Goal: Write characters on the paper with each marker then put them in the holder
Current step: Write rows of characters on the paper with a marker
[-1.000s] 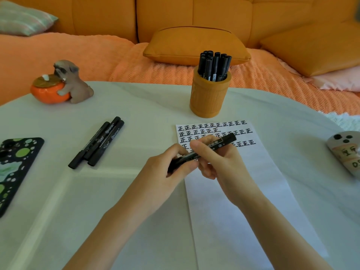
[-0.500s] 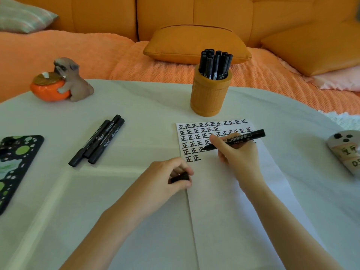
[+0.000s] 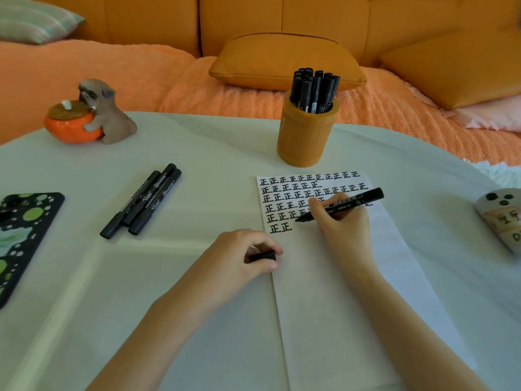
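Observation:
A white paper (image 3: 338, 292) lies on the table with several rows of black characters at its top. My right hand (image 3: 342, 224) grips an uncapped black marker (image 3: 355, 201), its tip just right of the last written characters. My left hand (image 3: 242, 255) rests at the paper's left edge and pinches the marker's black cap (image 3: 262, 256). Three capped black markers (image 3: 141, 200) lie side by side to the left. The orange holder (image 3: 306, 136) behind the paper stands filled with several black markers.
A pug figurine with an orange pot (image 3: 90, 117) sits at the back left. A black phone case with green spots (image 3: 19, 238) lies at the left edge, a small painted object (image 3: 501, 215) at the right edge. An orange sofa with cushions is behind the table.
The cap came off the marker. My right hand carried the marker up to the written rows; my left hand dropped to the paper's edge with the cap.

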Tool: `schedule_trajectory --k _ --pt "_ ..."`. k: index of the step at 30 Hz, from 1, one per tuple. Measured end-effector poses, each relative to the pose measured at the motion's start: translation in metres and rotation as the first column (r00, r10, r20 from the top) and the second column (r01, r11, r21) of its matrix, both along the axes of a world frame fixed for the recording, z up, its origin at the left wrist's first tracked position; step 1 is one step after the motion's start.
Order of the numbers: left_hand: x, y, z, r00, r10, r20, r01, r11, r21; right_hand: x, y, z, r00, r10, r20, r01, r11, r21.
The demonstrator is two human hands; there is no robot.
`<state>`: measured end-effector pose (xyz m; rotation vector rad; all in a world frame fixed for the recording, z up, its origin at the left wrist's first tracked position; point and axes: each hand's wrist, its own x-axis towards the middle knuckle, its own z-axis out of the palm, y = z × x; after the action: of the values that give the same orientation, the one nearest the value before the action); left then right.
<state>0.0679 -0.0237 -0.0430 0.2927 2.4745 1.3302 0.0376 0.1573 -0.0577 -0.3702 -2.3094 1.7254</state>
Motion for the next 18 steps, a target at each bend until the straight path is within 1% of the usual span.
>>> schedule_trajectory --k 3,18 --pt "-0.0004 0.0008 -0.0005 1.0 0.006 0.004 -0.006 1.0 -0.009 0.0 -0.0002 -0.0008 1.0 0.011 -0.011 -0.011 1.0 -0.006" --pt "-0.0009 0.0017 0.0006 1.0 0.008 0.021 -0.007 1.0 -0.022 0.0004 -0.0017 -0.0023 0.999 0.043 -0.014 -0.042 0.997 0.069"
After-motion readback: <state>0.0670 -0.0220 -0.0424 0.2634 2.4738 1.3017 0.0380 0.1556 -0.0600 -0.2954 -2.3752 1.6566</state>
